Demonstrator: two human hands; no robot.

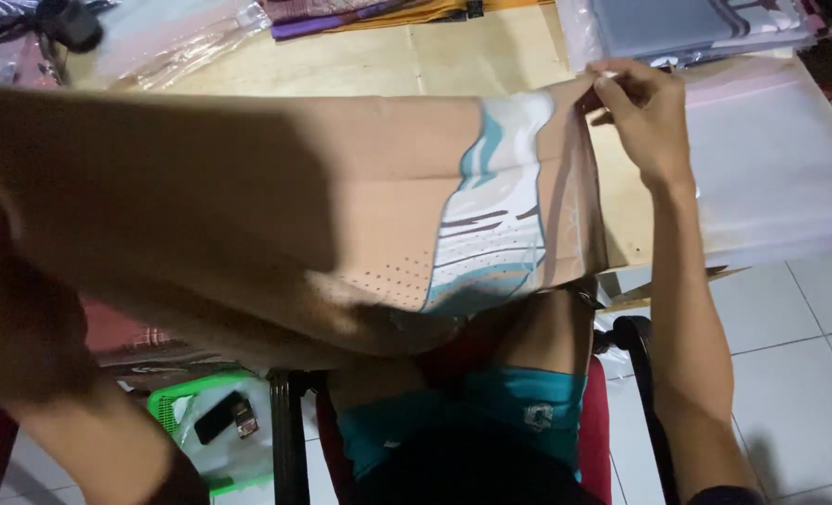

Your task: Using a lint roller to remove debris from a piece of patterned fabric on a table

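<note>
Tan cloth [248,187] over blurred left hand [14,309]

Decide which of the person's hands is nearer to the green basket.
Left. The left hand holds the cloth just above the green basket; the right hand pinches the cloth's far corner, over the table.

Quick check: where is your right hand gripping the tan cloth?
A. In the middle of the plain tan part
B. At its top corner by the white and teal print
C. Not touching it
B: the right hand pinches the tan cloth at its upper corner beside the white and teal print.
</note>
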